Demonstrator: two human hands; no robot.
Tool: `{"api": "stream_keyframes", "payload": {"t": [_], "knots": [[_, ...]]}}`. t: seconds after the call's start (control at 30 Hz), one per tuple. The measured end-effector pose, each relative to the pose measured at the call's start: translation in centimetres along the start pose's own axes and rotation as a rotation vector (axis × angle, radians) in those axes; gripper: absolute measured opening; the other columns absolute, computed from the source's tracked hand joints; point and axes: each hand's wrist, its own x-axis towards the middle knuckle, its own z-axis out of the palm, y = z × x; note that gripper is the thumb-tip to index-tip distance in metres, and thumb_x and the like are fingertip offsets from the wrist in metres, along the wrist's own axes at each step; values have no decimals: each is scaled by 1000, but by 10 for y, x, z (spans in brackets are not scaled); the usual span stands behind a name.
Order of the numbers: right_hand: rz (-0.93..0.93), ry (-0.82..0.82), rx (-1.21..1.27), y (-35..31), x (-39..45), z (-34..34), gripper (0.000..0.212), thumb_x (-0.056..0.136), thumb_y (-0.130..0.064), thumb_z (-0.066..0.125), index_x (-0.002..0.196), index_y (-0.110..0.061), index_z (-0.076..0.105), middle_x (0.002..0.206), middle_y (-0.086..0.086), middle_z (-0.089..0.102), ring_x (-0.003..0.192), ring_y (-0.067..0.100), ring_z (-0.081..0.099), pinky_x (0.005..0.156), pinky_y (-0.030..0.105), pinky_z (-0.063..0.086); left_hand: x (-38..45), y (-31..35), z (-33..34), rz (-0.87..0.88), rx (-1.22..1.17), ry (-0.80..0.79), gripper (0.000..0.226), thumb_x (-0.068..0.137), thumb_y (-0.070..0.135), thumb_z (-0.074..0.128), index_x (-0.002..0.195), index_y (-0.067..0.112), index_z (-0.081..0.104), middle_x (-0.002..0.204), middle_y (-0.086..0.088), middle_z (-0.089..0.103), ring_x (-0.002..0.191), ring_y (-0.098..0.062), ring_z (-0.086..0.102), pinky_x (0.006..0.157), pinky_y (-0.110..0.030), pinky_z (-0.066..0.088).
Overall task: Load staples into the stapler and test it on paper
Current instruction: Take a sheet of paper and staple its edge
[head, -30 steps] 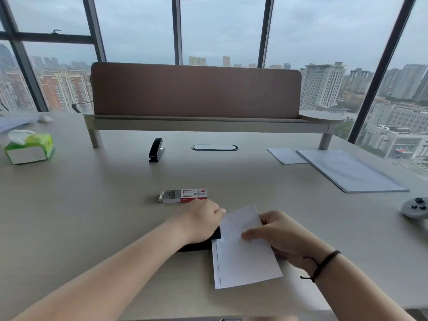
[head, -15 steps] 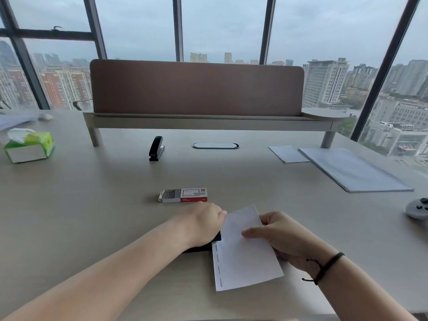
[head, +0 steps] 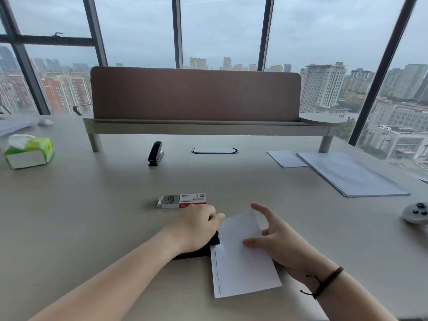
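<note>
A black stapler [head: 199, 251] lies on the desk, mostly hidden under my left hand [head: 196, 225], whose fingers curl over its top. A white sheet of paper [head: 243, 262] lies just right of it, its left edge at the stapler's mouth and lined with a row of several staples. My right hand [head: 275, 242] holds the sheet's right side, thumb on top, index finger lifted and stretched out above the far corner. An open red and white staple box [head: 183, 200] showing staple strips sits just beyond my left hand.
A second black stapler [head: 155, 153] stands farther back. A green tissue pack [head: 29, 151] is at far left. A stack of paper [head: 347, 173] and a smaller sheet [head: 286, 158] lie at right, a grey controller [head: 416, 213] at the right edge. A desk shelf with brown screen [head: 194, 95] spans the back.
My right hand has loosened on the paper, its index finger lifting off and stretching out. My left hand stays on the stapler.
</note>
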Motion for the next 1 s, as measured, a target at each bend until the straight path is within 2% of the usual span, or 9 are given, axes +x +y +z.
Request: {"api": "stream_keyframes", "payload": {"t": [0.23, 0.37, 0.47, 0.53, 0.6, 0.67, 0.77, 0.83, 1.0], "knots": [[-53, -12, 32, -3, -5, -11, 77, 83, 10, 65, 135, -43, 48, 91, 28, 75, 70, 36, 71, 69, 48, 61, -1, -5, -8, -17, -222, 118, 30, 99, 37, 51, 74, 20, 53, 64, 6, 54, 62, -12, 49, 64, -32, 41], [-71, -10, 237, -9, -6, -28, 75, 83, 13, 64, 132, -42, 53, 108, 38, 68, 84, 42, 67, 85, 59, 54, -9, -6, -11, 177, -263, 206, 10, 96, 23, 59, 99, 32, 60, 93, 12, 63, 73, -3, 56, 67, -14, 46], [-79, -50, 344, -14, -6, -35, 73, 84, 13, 62, 133, -40, 54, 111, 31, 71, 84, 40, 69, 70, 43, 61, -8, -12, -9, 411, -62, 256, 34, 88, 22, 67, 111, 44, 57, 121, 28, 50, 82, -6, 59, 71, -18, 49], [-70, -89, 379, -19, -7, -36, 70, 84, 11, 62, 132, -40, 56, 111, 25, 73, 74, 35, 70, 59, 33, 60, -6, -8, -8, 490, -13, 300, 26, 87, 34, 67, 110, 45, 60, 131, 29, 47, 81, -7, 63, 65, -11, 44], [-54, -82, 401, -23, -9, -35, 62, 84, 6, 64, 127, -38, 60, 103, 19, 76, 64, 29, 68, 53, 28, 57, -5, -1, -9, 540, -78, 353, 11, 90, 38, 63, 101, 39, 66, 120, 25, 59, 83, -4, 65, 63, -6, 42], [-38, -88, 459, -25, -9, -33, 47, 84, -7, 67, 125, -31, 64, 90, 18, 73, 54, 23, 61, 49, 26, 53, -5, 7, -9, 505, -221, 379, 4, 91, 32, 65, 92, 32, 69, 94, 19, 70, 76, -5, 65, 67, -16, 50], [-25, -80, 613, -25, -6, -35, 38, 80, -35, 61, 108, -10, 67, 80, 21, 67, 47, 23, 55, 44, 28, 50, -4, 13, -12, 263, -481, 297, 10, 90, 21, 70, 81, 24, 73, 71, 10, 71, 60, -6, 61, 61, -23, 50], [-48, -61, 672, -24, -6, -37, 41, 84, -49, 54, 94, -11, 67, 76, 22, 66, 46, 27, 55, 44, 31, 49, -3, 14, -14, 159, -656, 218, 15, 91, 16, 69, 77, 16, 74, 66, 0, 70, 58, -12, 60, 58, -26, 51], [-228, 67, 317, -21, -8, -35, 24, 82, -31, 67, 68, -12, 68, 59, 14, 58, 41, 21, 43, 40, 23, 30, -2, 19, -18, -19, -1093, 66, 19, 89, 4, 67, 73, 5, 76, 68, -15, 67, 61, -19, 61, 52, -26, 51]]}}
